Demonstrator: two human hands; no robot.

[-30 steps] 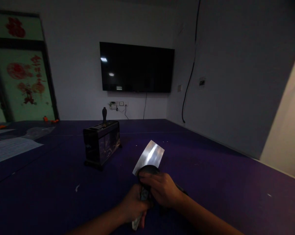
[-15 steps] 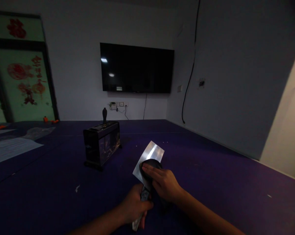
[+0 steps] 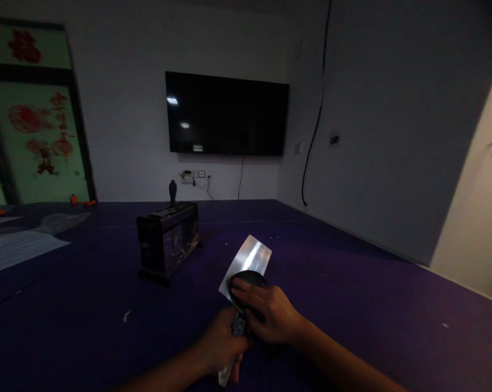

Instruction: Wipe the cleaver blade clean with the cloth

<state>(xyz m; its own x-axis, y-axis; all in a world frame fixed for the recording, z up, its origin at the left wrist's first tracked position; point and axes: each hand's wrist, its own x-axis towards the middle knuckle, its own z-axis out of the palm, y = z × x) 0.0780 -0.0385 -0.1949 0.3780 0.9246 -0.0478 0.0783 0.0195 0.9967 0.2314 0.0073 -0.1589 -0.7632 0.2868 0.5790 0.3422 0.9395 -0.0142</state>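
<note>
My left hand (image 3: pixel 223 343) is wrapped round the patterned handle of a cleaver (image 3: pixel 250 256), whose broad shiny blade points up and away from me. Against the lower part of the blade, near the handle, my right hand (image 3: pixel 272 313) presses a dark cloth (image 3: pixel 248 279), fingers laid over it. The cloth covers part of the blade and its far side is hidden. Further off to the left stands a black knife block (image 3: pixel 168 239) with clear-looking sides; one dark handle (image 3: pixel 173 190) sticks up from its top.
The purple tabletop (image 3: pixel 331 305) spreads under everything, with small white scraps on it. Papers (image 3: pixel 21 247), a clear plastic bag (image 3: pixel 62 222) and orange items (image 3: pixel 73 199) lie at the left. A television (image 3: pixel 229 114) hangs on the wall behind, and a black cable (image 3: pixel 313 141) dangles at the right.
My right hand and the cloth have slid a little down the blade toward the handle, baring more of its upper part. My left hand keeps its grip. The view has shifted slightly.
</note>
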